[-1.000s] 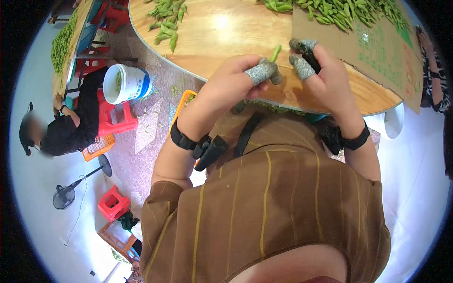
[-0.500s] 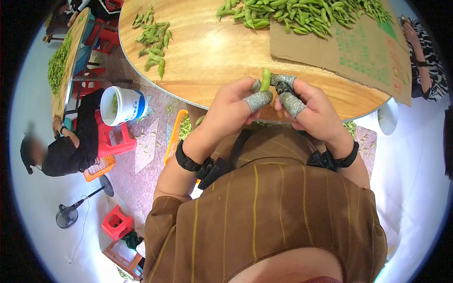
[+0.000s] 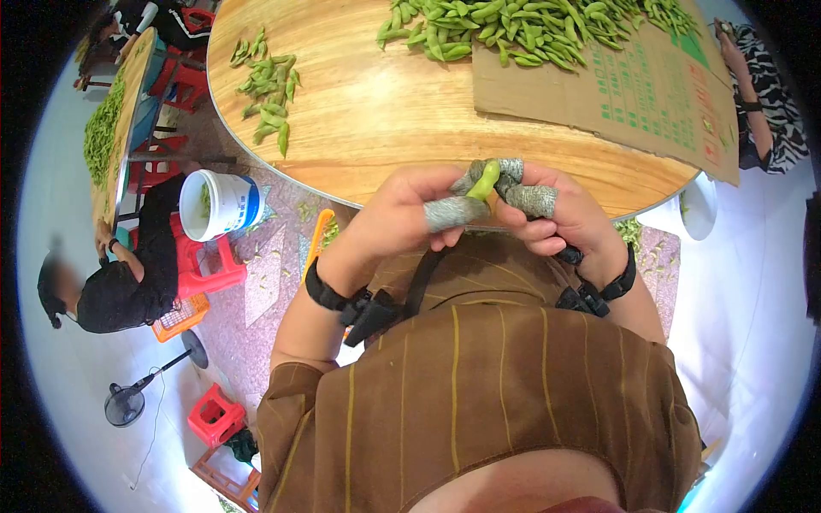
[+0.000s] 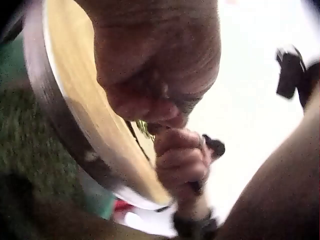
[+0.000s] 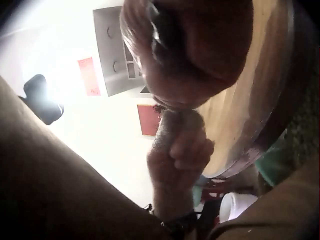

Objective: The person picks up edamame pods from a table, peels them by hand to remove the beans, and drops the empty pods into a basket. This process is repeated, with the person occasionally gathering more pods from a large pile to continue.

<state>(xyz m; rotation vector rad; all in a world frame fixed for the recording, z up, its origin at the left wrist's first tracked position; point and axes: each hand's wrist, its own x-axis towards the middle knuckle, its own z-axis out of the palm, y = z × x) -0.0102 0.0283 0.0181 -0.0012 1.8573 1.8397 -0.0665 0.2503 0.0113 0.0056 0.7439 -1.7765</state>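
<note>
My left hand (image 3: 419,205), thumb and finger wrapped in grey tape, pinches a green edamame pod (image 3: 486,181) close to the table's front edge. Right beside it, my right hand (image 3: 560,209) has its wrapped thumb and forefinger at the pod. The other fingers of that hand curl round a small black tool (image 3: 569,254), whose end shows below the palm; its kind cannot be told. In the right wrist view the tool (image 5: 165,32) shows as a dark, shiny piece within the fist. A big heap of pods (image 3: 522,30) lies at the back, and a smaller group (image 3: 272,90) at the left.
Flattened cardboard (image 3: 616,107) lies on the round wooden table (image 3: 368,111) under part of the heap. To the left stand a white bucket (image 3: 195,205), a red stool (image 3: 214,415) and a fan (image 3: 126,406). Other people sit at the left and far right.
My hands have come together and lower, toward the body. The right hand, earlier apart from the pod, is now at it. The pod has tilted, and the view has shifted slightly.
</note>
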